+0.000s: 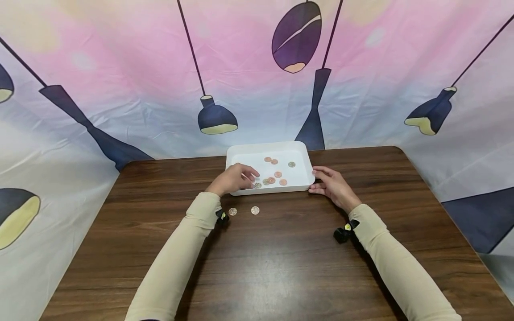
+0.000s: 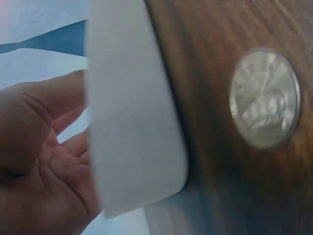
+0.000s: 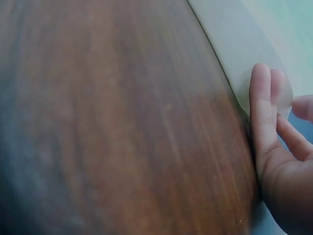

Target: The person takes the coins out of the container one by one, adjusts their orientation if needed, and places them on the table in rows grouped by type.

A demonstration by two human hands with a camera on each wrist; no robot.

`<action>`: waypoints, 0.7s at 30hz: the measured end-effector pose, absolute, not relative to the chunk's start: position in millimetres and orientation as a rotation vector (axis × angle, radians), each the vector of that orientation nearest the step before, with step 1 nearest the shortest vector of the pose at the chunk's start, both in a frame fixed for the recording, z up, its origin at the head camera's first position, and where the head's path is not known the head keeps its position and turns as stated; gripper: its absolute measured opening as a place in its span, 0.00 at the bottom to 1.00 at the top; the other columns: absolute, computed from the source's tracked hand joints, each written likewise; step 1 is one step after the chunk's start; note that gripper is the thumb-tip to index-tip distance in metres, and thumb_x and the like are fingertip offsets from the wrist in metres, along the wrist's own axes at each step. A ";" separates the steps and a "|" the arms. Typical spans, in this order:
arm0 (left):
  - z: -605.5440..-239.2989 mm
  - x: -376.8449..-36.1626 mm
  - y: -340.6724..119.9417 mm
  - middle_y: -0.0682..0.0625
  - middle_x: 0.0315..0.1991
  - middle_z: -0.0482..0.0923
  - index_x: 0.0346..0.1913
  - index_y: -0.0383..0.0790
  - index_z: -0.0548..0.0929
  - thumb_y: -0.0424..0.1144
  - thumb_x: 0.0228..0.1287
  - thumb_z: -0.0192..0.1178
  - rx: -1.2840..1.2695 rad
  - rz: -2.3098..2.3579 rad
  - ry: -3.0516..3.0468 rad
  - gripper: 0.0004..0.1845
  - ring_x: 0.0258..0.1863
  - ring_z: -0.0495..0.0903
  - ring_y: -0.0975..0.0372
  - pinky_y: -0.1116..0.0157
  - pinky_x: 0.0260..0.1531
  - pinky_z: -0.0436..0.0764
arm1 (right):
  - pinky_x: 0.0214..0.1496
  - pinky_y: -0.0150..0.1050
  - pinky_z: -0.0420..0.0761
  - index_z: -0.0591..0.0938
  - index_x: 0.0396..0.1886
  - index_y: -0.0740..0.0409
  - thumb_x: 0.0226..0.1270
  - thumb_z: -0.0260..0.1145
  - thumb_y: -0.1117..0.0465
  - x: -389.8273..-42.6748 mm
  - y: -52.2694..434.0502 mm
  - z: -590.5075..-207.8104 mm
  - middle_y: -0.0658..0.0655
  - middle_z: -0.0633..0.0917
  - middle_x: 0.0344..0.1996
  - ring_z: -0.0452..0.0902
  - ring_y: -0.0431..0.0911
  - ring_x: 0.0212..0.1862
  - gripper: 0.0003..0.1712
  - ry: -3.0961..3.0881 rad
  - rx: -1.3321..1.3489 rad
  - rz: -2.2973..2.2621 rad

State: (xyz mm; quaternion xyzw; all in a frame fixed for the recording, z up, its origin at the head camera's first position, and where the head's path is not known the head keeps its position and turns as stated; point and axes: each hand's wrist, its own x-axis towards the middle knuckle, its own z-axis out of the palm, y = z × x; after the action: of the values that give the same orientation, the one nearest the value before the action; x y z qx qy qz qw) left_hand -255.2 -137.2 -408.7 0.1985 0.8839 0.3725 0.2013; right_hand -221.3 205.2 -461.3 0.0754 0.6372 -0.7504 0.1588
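Left hand (image 1: pixel 234 178) reaches relaxed over the coins (image 1: pixel 270 180), seemingly empty; they look thin, slippery, best edge-pinched; right hand (image 1: pixel 332 185) presses flat at the tray's (image 1: pixel 297 180) four o'clock corner.

Left hand (image 1: pixel 233 179) fingers loosely bent; right hand (image 1: pixel 334 186) fingers straight

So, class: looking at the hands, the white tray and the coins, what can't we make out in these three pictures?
- Left hand fingertips: head view, too small to tell whether they pinch a coin; left wrist view, tray wall hides them.
- Coins in the tray: too small to identify.
- Right hand: right wrist view, cut off by the edge, blurred.
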 end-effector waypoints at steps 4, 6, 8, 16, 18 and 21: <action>-419.4 -258.1 -128.7 0.41 0.47 0.84 0.55 0.34 0.89 0.24 0.68 0.66 0.531 0.978 2.528 0.15 0.44 0.82 0.55 0.65 0.42 0.83 | 0.45 0.36 0.92 0.63 0.82 0.63 0.87 0.55 0.58 -221.8 206.6 -462.8 0.63 0.76 0.53 0.87 0.43 0.32 0.31 1.822 0.213 -2.139; -424.4 -259.3 -125.0 0.43 0.46 0.85 0.53 0.35 0.90 0.25 0.69 0.68 0.511 0.962 2.551 0.12 0.47 0.82 0.54 0.62 0.47 0.84 | 0.46 0.37 0.92 0.63 0.82 0.63 0.87 0.56 0.58 -221.8 208.0 -463.3 0.63 0.76 0.54 0.86 0.43 0.32 0.31 1.827 0.213 -2.135; -427.6 -259.9 -123.7 0.44 0.46 0.86 0.51 0.37 0.91 0.27 0.69 0.69 0.494 0.946 2.569 0.11 0.48 0.82 0.54 0.60 0.51 0.84 | 0.46 0.37 0.92 0.63 0.82 0.63 0.87 0.55 0.58 -221.6 207.9 -464.3 0.63 0.75 0.55 0.86 0.43 0.32 0.31 1.830 0.215 -2.135; -429.2 -260.6 -119.8 0.47 0.42 0.86 0.47 0.39 0.93 0.31 0.68 0.71 0.459 0.894 2.640 0.07 0.45 0.81 0.56 0.58 0.51 0.84 | 0.48 0.37 0.91 0.62 0.82 0.64 0.87 0.54 0.58 -222.1 208.1 -464.4 0.65 0.75 0.57 0.86 0.42 0.33 0.32 1.834 0.183 -2.126; -428.9 -261.0 -118.5 0.46 0.43 0.86 0.47 0.38 0.92 0.31 0.68 0.72 0.452 0.891 2.650 0.07 0.46 0.81 0.56 0.58 0.51 0.83 | 0.48 0.37 0.91 0.62 0.82 0.64 0.87 0.54 0.58 -221.6 208.0 -463.7 0.64 0.75 0.57 0.86 0.42 0.33 0.31 1.841 0.180 -2.121; -428.9 -262.6 -116.1 0.45 0.45 0.84 0.49 0.38 0.91 0.32 0.67 0.73 0.423 0.890 2.658 0.09 0.47 0.80 0.55 0.57 0.52 0.82 | 0.47 0.36 0.91 0.63 0.82 0.63 0.88 0.54 0.58 -221.3 207.7 -463.2 0.64 0.74 0.57 0.86 0.41 0.33 0.31 1.842 0.185 -2.122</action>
State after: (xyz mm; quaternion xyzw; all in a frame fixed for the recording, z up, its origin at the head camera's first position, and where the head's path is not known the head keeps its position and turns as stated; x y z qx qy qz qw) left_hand -262.6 -116.1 -428.9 0.1476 0.9267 0.3102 0.1526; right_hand -221.3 207.7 -463.2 0.0648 0.6455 -0.7435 0.1623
